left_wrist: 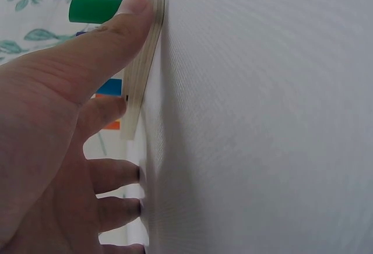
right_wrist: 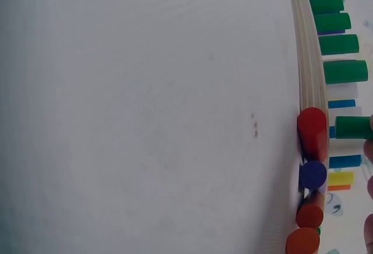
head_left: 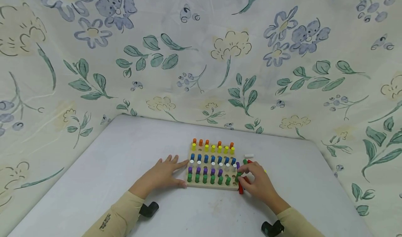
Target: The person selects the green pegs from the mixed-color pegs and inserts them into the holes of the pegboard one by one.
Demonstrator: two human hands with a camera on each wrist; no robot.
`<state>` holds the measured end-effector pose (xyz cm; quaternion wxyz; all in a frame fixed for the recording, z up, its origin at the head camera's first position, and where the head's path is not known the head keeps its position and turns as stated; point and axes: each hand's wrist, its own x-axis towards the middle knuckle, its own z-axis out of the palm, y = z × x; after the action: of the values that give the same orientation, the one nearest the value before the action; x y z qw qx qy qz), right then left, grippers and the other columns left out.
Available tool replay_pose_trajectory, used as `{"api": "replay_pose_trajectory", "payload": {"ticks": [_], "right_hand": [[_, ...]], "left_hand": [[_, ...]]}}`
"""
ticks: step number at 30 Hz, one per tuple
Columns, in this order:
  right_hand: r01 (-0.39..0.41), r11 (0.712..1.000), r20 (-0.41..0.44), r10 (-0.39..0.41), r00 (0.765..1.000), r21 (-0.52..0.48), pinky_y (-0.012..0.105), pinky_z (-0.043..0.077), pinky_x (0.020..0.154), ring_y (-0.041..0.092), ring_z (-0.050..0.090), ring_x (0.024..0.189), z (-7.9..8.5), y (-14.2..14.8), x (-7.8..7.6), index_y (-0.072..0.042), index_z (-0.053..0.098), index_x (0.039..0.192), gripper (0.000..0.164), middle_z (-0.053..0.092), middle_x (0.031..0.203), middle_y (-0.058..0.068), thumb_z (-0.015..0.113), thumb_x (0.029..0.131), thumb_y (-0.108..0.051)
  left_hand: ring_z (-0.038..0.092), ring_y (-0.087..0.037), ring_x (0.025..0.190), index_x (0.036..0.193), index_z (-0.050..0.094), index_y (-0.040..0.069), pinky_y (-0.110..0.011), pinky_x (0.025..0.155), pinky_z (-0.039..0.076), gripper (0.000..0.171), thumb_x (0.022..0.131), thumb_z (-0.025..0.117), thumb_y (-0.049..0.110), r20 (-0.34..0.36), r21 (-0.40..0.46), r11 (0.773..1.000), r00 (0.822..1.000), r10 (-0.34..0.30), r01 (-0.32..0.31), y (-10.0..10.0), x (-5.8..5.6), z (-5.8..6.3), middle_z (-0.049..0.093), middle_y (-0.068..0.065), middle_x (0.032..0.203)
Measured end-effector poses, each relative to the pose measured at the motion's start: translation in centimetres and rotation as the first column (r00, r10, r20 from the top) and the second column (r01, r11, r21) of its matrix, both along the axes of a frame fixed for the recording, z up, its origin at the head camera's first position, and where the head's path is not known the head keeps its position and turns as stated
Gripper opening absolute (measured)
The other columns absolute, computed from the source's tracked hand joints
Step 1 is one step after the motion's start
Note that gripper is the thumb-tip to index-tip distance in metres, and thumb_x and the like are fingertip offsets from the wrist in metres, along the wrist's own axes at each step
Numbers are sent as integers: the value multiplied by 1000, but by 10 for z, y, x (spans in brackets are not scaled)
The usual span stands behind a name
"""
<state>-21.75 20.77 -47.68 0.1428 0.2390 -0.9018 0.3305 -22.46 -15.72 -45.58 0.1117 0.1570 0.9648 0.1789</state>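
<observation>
A wooden pegboard (head_left: 210, 185) lies on the white table, with rows of orange, yellow, blue, white, purple and green pegs standing in it. My left hand (head_left: 163, 174) is spread at its left side. In the left wrist view the thumb (left_wrist: 135, 6) rests against the board's edge and the index finger touches its far part, while the other fingertips are on the table. My right hand (head_left: 259, 183) pinches a green peg (right_wrist: 352, 127) between thumb and fingers, over the right end of the front green row. Bare holes show there and in the purple row.
Loose pegs lie along the board's right side: a red peg (right_wrist: 313, 129), a purple peg (right_wrist: 313, 174) and others partly behind my right hand. A white peg (head_left: 248, 155) lies farther back. Flowered cloth (head_left: 201, 73) hangs behind the table.
</observation>
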Motion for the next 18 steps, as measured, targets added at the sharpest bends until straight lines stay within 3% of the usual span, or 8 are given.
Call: {"api": "replay_pose_trajectory", "payload": {"ticks": [7,14,18], "right_hand": [[-15,1000,32,15,999,-14,41,57,88,7,56,101,-2,-1,2,-20,69,105,29,64,101,-17,84,83,-11],[-27,1000,24,27,999,2,34,57,84,5,56,93,-3,-5,7,-20,69,104,28,64,100,-18,85,82,-12],[-24,999,42,23,999,33,35,56,89,5,58,97,-3,-6,9,-22,70,104,28,65,101,-19,84,82,-13]], "left_hand": [[21,-50,149,153,48,22,-70,118,15,89,79,80,58,2,0,1000,1000,-1,1,1,1,1,34,-27,159],[22,-51,149,154,48,22,-70,118,16,89,79,80,58,1,-3,1000,1000,-8,8,-1,2,1,34,-28,159],[22,-51,149,154,48,21,-70,118,16,90,79,80,59,-3,-7,1000,1000,-12,12,-2,3,0,33,-28,159]]}}
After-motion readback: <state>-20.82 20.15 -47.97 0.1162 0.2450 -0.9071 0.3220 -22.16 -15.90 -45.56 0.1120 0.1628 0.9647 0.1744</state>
